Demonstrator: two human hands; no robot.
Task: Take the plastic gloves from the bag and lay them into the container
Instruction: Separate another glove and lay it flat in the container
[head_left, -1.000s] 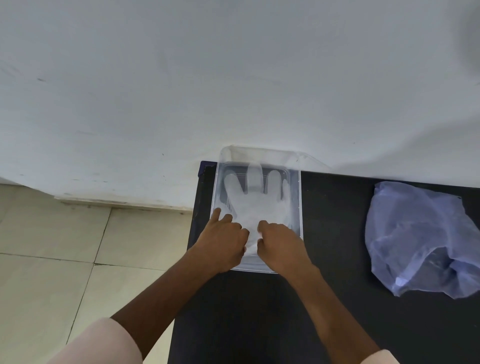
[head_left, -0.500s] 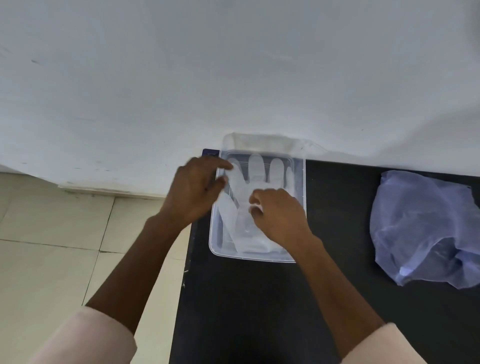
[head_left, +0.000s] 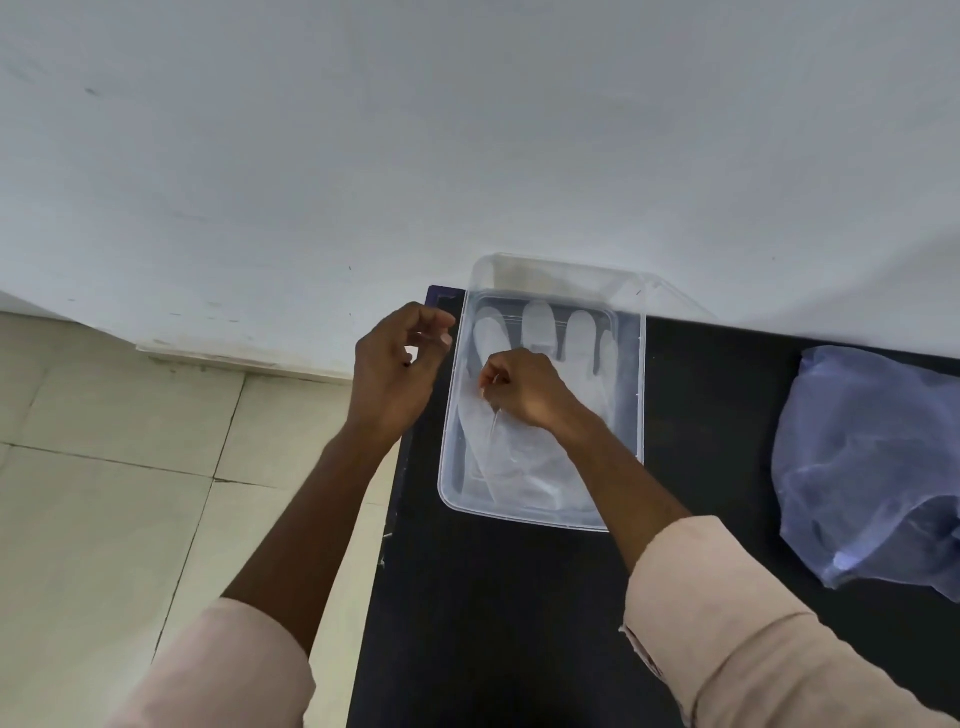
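A clear rectangular plastic container (head_left: 640, 395) stands at the far left corner of the black table (head_left: 493, 613), against the wall. A translucent white plastic glove (head_left: 577, 340) lies flat inside it, fingers pointing at the wall. My right hand (head_left: 527, 389) is over the middle of the container, fingertips pinched on the glove's palm, where a crease runs down. My left hand (head_left: 397, 364) hovers just outside the container's left rim, fingers loosely curled, with nothing visible in them. A crumpled bluish see-through bag (head_left: 872, 467) lies on the table to the right.
A white wall (head_left: 467, 130) rises directly behind the container. The table's left edge runs just left of the container, with a beige tiled floor (head_left: 104, 493) below it. Bare black tabletop separates the container from the bag.
Both hands moved from the glove's cuff end up toward its middle. My right hand has closed into a pinch on the glove. My left hand has drawn off the container's left rim.
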